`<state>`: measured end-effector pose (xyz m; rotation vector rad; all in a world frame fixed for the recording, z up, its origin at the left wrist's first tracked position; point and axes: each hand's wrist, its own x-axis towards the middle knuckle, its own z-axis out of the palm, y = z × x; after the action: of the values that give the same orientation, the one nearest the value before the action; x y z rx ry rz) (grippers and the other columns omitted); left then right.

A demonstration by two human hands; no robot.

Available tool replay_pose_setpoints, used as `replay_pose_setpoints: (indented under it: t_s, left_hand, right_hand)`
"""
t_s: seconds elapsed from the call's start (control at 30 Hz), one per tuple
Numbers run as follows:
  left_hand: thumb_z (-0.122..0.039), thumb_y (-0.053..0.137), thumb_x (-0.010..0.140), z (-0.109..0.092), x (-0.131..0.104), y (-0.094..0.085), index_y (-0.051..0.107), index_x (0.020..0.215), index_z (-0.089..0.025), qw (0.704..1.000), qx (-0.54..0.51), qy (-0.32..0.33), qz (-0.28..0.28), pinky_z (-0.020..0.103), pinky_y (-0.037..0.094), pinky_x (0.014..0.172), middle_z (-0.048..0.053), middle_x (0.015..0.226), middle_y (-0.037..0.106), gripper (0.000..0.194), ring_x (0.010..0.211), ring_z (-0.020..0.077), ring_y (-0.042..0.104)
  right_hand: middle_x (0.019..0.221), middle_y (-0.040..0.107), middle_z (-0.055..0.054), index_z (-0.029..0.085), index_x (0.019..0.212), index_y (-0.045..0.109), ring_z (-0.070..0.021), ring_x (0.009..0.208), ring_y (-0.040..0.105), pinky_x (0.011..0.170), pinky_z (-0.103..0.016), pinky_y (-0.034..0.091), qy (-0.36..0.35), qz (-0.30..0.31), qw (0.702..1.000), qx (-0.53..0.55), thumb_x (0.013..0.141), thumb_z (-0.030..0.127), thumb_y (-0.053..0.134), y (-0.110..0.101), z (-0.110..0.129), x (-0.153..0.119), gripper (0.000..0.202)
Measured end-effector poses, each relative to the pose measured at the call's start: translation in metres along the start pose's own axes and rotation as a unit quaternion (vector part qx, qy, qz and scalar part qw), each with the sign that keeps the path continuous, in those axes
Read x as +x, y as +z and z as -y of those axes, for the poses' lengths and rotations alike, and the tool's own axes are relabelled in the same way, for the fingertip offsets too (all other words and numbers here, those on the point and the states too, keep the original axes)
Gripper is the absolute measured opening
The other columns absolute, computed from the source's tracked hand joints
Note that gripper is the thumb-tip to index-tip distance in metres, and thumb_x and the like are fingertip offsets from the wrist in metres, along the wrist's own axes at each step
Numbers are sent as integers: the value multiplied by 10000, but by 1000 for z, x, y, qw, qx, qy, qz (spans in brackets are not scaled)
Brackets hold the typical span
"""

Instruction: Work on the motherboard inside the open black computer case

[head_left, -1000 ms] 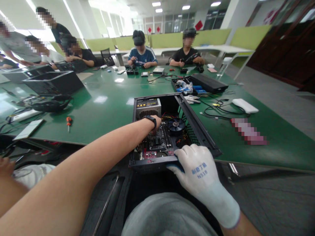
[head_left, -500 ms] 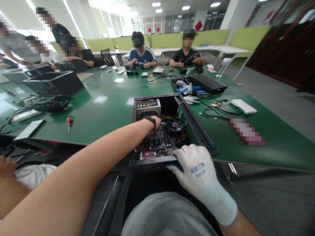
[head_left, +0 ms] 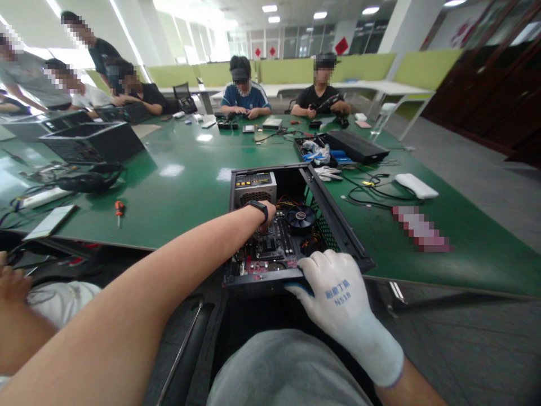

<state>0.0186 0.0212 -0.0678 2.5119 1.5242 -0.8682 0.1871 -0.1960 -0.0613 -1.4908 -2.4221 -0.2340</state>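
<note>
An open computer case (head_left: 338,211) lies on its side at the table's near edge, partly over my lap. My right hand (head_left: 332,282), in a white glove with blue print, grips the near rim, its thumb below. My bare left hand (head_left: 269,211), with a black wristband (head_left: 258,210), reaches down inside over the motherboard (head_left: 270,245). Its fingers are mostly hidden, so what they touch cannot be made out. Beside it are a power supply (head_left: 255,189) at the back left and a black fan (head_left: 301,216) to the right. Coloured wires run between them.
An orange screwdriver (head_left: 119,210) and a headset (head_left: 91,177) lie to the left, near another case (head_left: 91,144). Beyond my case is a toolbox (head_left: 355,145) with gloves. Cables and a white power bank-like block (head_left: 416,186) lie right. Several people work around the green table (head_left: 181,192).
Both my hands stay nearly where they were on and in the case. The view has shifted slightly. Across the table, a person in blue has brought their hands lower and closer together.
</note>
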Motion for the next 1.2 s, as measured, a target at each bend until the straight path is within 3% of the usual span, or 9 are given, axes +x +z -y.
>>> replay_pose_setpoints:
  t_s: [0.43,0.7,1.07,1.2]
  left_hand:
    - [-390,945,526,-1,-2,-1,787,1120,-140,1000,-5,-6,0,312,565,915,180,1162,754,664,1087,318,706]
    - [-330,962,463,-2,1,0,795,1118,-167,1000,22,-13,5,282,561,911,133,1119,774,695,1055,298,716]
    - [-329,926,556,-2,5,2,787,1130,-95,1000,14,0,5,355,555,948,184,1122,760,635,1071,349,706]
    - [-275,934,535,-4,0,0,799,1093,-106,1000,3,-3,1,326,533,975,177,1111,764,599,1087,336,701]
  right_hand:
    - [843,635,-48,222,925,665,-239,800,466,703,-361,190,0,4,1000,-10,821,497,755,0,-1,1,308]
    - [845,636,-49,220,940,669,-239,802,477,707,-362,196,1,1,1000,-8,826,486,752,-1,1,0,301]
    - [856,629,-51,228,936,657,-246,811,492,712,-371,201,0,-7,1000,-13,819,508,753,2,0,-2,318]
    - [860,629,-50,228,957,657,-252,821,497,716,-373,203,0,-7,1000,-14,821,508,751,2,0,-3,325]
